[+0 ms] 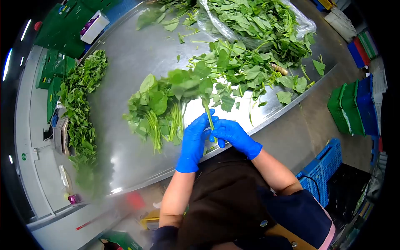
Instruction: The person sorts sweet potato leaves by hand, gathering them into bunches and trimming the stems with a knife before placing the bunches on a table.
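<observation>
My left hand (196, 135), in a blue glove, is closed around the stems of a leafy green bunch (208, 109) at the table's near edge. On the lower stems of that same bunch are the pinched fingers of my right hand (231, 134), also gloved in blue. The bunch's leaves point away from me. Left of my hands, tied-looking bundles of greens (156, 121) lie with their stems toward me. Beyond my hands spreads a loose heap of leafy greens (246, 66), joining a pile in a clear plastic bag (306, 25).
The metal table (125, 83) has a raised rim. A long row of greens (79, 104) lines its left side. Green crates (62, 33) and a white box with purple items (95, 27) stand behind. Blue crates (323, 171) and green crates (343, 108) are on the right.
</observation>
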{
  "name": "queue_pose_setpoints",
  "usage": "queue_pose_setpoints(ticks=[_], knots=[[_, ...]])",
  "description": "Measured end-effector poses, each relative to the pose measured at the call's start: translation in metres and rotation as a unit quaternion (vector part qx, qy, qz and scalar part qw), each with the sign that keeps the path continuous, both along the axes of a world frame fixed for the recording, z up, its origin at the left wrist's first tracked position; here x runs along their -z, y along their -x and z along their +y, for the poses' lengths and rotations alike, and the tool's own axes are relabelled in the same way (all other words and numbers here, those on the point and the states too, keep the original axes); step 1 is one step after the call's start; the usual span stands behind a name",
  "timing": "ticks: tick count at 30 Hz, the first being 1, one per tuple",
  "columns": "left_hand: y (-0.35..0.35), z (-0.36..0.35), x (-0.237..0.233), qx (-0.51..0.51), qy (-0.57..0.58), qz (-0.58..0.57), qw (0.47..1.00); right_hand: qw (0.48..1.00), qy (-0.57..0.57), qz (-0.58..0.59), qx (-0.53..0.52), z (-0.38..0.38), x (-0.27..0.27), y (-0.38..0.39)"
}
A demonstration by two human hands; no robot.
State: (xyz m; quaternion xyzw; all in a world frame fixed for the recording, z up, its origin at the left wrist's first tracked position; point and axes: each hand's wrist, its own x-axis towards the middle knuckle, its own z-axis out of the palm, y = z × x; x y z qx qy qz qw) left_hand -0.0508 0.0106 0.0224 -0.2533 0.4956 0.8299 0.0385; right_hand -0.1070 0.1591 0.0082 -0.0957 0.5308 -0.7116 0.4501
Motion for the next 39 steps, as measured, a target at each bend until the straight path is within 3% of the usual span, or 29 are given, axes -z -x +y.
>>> queue_pose_setpoints(ticks=[1, 5, 9, 13, 14, 16, 18, 19, 20, 22, 25, 28, 29, 30, 32, 35, 36, 37, 39], knots=[[-0.002, 0.004, -0.006, -0.022, 0.049, -0.016, 0.998, 1.000, 0.002, -0.014, -0.003, -0.004, 0.003, -0.001], [-0.017, -0.009, 0.002, -0.071, 0.043, -0.026, 0.996, 0.999, 0.023, -0.036, -0.031, -0.018, 0.008, -0.007], [-0.029, -0.019, 0.012, -0.137, -0.039, 0.006, 0.990, 0.997, 0.019, -0.044, -0.052, -0.030, 0.010, -0.013], [-0.035, -0.018, 0.007, -0.226, 0.012, -0.003, 0.974, 0.990, 0.002, 0.015, 0.143, -0.042, 0.035, -0.030], [-0.038, -0.020, 0.010, -0.238, 0.025, 0.003, 0.971, 0.979, 0.051, -0.008, 0.199, -0.042, 0.043, -0.026], [-0.047, -0.023, 0.017, -0.263, 0.051, 0.011, 0.964, 0.954, -0.046, -0.014, 0.296, -0.045, 0.053, -0.001], [-0.051, -0.025, 0.013, -0.253, 0.089, -0.005, 0.963, 0.961, -0.048, -0.094, 0.255, -0.046, 0.034, 0.019], [-0.052, -0.024, 0.011, -0.240, 0.116, -0.005, 0.964, 0.981, -0.053, -0.077, 0.171, -0.049, 0.028, 0.019], [-0.055, -0.022, 0.009, -0.225, 0.142, -0.007, 0.964, 0.996, -0.047, 0.007, 0.077, -0.051, 0.037, 0.012], [-0.057, -0.015, 0.009, -0.210, 0.167, -0.030, 0.963, 0.961, -0.060, 0.270, -0.010, -0.065, 0.012, -0.002], [-0.072, -0.013, 0.025, -0.208, 0.176, -0.038, 0.962, 0.963, -0.031, 0.265, 0.044, -0.081, 0.025, -0.022], [-0.084, -0.022, 0.039, -0.311, 0.105, 0.009, 0.944, 0.980, -0.030, 0.180, 0.075, -0.079, 0.020, -0.030], [-0.091, -0.033, 0.045, -0.283, 0.267, -0.005, 0.921, 0.974, -0.068, 0.196, 0.095, -0.077, 0.022, -0.030], [-0.095, -0.047, 0.046, -0.346, 0.175, 0.019, 0.921, 0.957, -0.098, 0.223, 0.159, -0.074, 0.038, -0.028], [-0.105, -0.079, 0.045, -0.461, -0.014, 0.065, 0.885, 0.958, 0.022, 0.027, 0.285, -0.069, 0.044, -0.007], [-0.116, -0.109, 0.036, -0.503, 0.012, 0.061, 0.862, 0.969, -0.015, -0.147, 0.199, -0.078, 0.042, 0.008], [-0.117, -0.115, 0.039, -0.496, -0.027, 0.072, 0.865, 0.989, -0.101, -0.092, 0.052, -0.080, 0.073, 0.007], [-0.118, -0.121, 0.044, -0.488, -0.066, 0.084, 0.866, 0.976, -0.184, 0.077, -0.092, -0.089, 0.068, 0.001], [-0.117, -0.122, 0.043, -0.455, -0.131, 0.082, 0.877, 0.925, -0.263, 0.165, -0.218, -0.115, 0.069, -0.018]])
